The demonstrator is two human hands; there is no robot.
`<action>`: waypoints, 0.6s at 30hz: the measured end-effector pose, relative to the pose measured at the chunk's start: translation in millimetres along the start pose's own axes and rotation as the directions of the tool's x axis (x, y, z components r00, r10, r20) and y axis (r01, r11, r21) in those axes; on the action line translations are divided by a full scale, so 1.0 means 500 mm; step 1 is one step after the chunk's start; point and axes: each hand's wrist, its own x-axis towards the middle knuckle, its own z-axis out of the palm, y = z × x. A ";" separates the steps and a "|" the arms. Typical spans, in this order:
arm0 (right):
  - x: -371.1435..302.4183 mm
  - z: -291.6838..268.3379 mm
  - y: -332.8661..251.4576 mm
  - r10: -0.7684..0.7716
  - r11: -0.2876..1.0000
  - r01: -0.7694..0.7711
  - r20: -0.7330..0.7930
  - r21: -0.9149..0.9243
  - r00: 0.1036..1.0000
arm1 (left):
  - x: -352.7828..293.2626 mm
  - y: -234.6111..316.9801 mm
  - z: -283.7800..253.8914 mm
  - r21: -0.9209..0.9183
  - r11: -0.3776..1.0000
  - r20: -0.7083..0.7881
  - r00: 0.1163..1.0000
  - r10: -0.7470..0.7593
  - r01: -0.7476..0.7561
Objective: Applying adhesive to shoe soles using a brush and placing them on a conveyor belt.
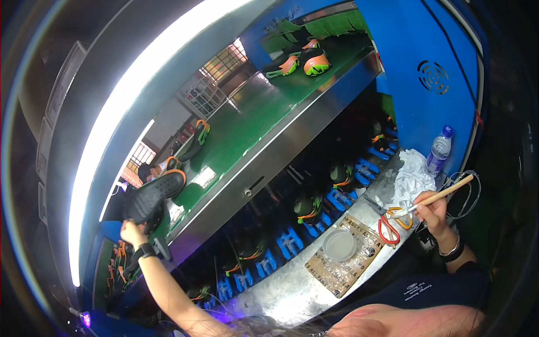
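Note:
At the far left my left hand [132,233] is closed on the end of a black shoe [150,196], which is tilted with its dark sole turned toward me, over the near edge of the green conveyor belt [252,121]. On the right, my right hand [432,214] grips a brush [446,190] by its light wooden handle. Its pale tip points left, above scissors [387,230] with red and orange handles. To the left of the scissors, a round translucent dish [339,245] of pale liquid stands on a piece of brown cardboard [337,281].
Crumpled white cloth or paper [414,175] lies beside a clear bottle [439,149] with a blue cap. Below the belt, shoes [307,208] stand in a row on blue holders [289,242]. More orange-and-black shoes [315,62] ride the belt's far end. A bright light tube [106,129] arches overhead.

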 end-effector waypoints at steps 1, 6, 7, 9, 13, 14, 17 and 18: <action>0.003 0.002 0.000 0.007 1.000 -0.007 0.016 -0.002 1.000 | -0.005 0.031 -0.021 0.007 0.975 -0.112 0.969 0.221 -0.222; 0.017 0.024 0.015 0.000 0.998 -0.005 0.093 0.058 0.996 | -0.135 0.259 -0.155 -0.347 0.932 0.181 0.967 0.178 -0.106; 0.019 0.028 0.021 -0.009 0.999 0.003 0.126 0.051 0.992 | -0.183 0.298 -0.174 -0.116 0.942 0.092 0.941 0.325 -0.314; 0.025 0.047 0.040 0.015 0.998 -0.025 0.144 0.064 0.989 | -0.281 0.358 -0.210 0.114 0.846 0.124 0.852 0.508 -0.521; 0.020 0.077 0.066 0.124 0.990 -0.137 0.249 0.036 0.960 | -0.425 0.391 -0.277 0.223 0.534 0.223 0.576 0.787 -0.816; 0.018 0.085 0.068 0.129 0.990 -0.139 0.278 0.017 0.952 | -0.447 0.388 -0.291 0.202 0.516 0.151 0.547 0.823 -0.832; 0.014 0.109 0.072 0.102 0.994 -0.112 0.360 0.007 0.927 | -0.519 0.359 -0.315 -0.092 0.787 0.341 0.723 0.600 -0.610; 0.012 0.113 0.073 0.101 0.994 -0.105 0.350 -0.005 0.931 | -0.547 0.338 -0.307 -0.093 0.881 0.524 0.730 0.439 -0.463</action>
